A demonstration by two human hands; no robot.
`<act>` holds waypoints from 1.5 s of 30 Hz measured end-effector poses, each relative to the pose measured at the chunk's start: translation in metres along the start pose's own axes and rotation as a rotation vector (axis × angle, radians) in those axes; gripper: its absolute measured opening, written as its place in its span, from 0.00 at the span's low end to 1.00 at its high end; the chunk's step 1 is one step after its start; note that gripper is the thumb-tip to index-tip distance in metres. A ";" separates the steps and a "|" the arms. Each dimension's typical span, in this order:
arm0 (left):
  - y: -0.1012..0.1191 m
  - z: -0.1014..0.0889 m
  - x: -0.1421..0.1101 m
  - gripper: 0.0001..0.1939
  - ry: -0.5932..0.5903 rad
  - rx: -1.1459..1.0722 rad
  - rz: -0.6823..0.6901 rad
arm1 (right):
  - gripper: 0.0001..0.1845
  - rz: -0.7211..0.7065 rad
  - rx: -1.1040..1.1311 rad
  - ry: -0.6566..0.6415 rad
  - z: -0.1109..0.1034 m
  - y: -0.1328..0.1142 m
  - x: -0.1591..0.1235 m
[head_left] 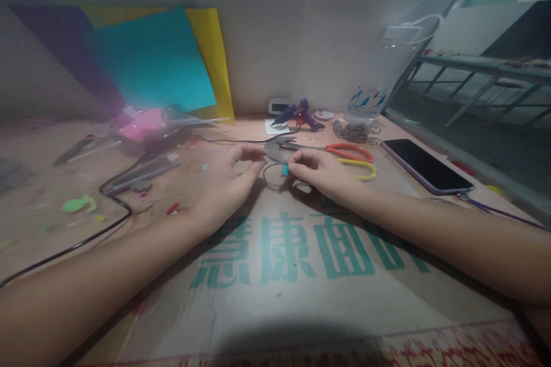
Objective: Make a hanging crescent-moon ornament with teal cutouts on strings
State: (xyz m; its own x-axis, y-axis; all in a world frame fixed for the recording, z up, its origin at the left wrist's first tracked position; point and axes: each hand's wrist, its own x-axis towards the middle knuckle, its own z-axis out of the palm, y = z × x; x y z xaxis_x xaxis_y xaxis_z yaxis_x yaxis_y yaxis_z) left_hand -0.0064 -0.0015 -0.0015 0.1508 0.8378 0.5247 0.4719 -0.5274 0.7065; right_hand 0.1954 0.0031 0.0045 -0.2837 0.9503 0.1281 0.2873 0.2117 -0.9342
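Observation:
My right hand (321,175) is closed in a pinch at a small blue piece (284,170) on a thin dark cord loop (266,178). Facing it from the left, my left hand (236,183) has its thumb and forefinger curved and slightly apart, close to the loop and to a grey flat piece (274,150). Whether the left fingertips touch either one I cannot tell. Just behind the right hand lie scissors (350,152) with one orange and one yellow handle, partly hidden by that hand.
A blue glue gun (301,114), a small digital display (279,105) and a clear plastic cup (365,97) stand at the back. A phone (426,165) lies right. A black cable (116,198), coloured scraps (75,205) and a pink bundle (144,125) are left, before coloured sheets (155,63).

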 end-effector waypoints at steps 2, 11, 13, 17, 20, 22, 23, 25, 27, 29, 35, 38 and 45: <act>0.000 0.000 0.000 0.09 -0.026 -0.023 0.004 | 0.10 -0.001 -0.012 -0.002 0.000 -0.001 -0.001; -0.003 0.001 0.000 0.13 -0.098 -0.105 -0.053 | 0.10 -0.001 -0.087 0.009 0.000 -0.004 -0.002; 0.000 0.000 0.001 0.12 -0.088 -0.063 -0.048 | 0.10 -0.015 -0.077 0.011 0.000 -0.002 -0.001; 0.004 0.001 0.002 0.10 -0.076 -0.028 -0.070 | 0.09 -0.012 -0.093 0.013 0.000 -0.002 -0.001; 0.003 0.001 0.002 0.08 -0.075 -0.025 -0.056 | 0.09 -0.005 -0.091 0.012 0.000 -0.003 -0.002; 0.000 0.002 0.002 0.07 -0.079 -0.033 -0.020 | 0.09 -0.008 -0.095 0.018 0.000 -0.003 -0.002; -0.001 0.002 0.001 0.07 -0.084 -0.039 0.004 | 0.09 -0.008 -0.096 0.019 0.000 -0.003 -0.002; -0.004 0.003 0.001 0.07 -0.096 -0.050 0.045 | 0.09 -0.008 -0.092 0.018 0.000 -0.003 -0.001; -0.006 0.003 0.001 0.07 -0.092 -0.073 0.067 | 0.08 -0.008 -0.102 0.012 0.000 -0.002 -0.001; -0.009 0.004 0.001 0.08 -0.083 -0.094 0.065 | 0.08 -0.021 -0.138 0.020 0.000 -0.003 -0.001; -0.007 0.002 0.000 0.12 -0.106 0.026 0.073 | 0.08 -0.086 -0.272 0.047 0.000 -0.005 -0.003; -0.001 0.001 -0.001 0.12 -0.139 0.126 0.146 | 0.08 -0.116 -0.365 0.057 0.000 -0.008 -0.005; 0.010 0.001 -0.001 0.09 -0.272 0.067 0.053 | 0.05 -0.269 -0.437 0.105 0.001 -0.007 -0.005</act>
State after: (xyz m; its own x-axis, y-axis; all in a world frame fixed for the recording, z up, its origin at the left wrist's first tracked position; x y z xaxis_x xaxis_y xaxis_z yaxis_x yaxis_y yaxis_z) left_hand -0.0006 -0.0076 0.0040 0.4002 0.8213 0.4065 0.5122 -0.5683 0.6439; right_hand 0.1939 -0.0033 0.0103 -0.3130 0.8623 0.3980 0.5781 0.5055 -0.6405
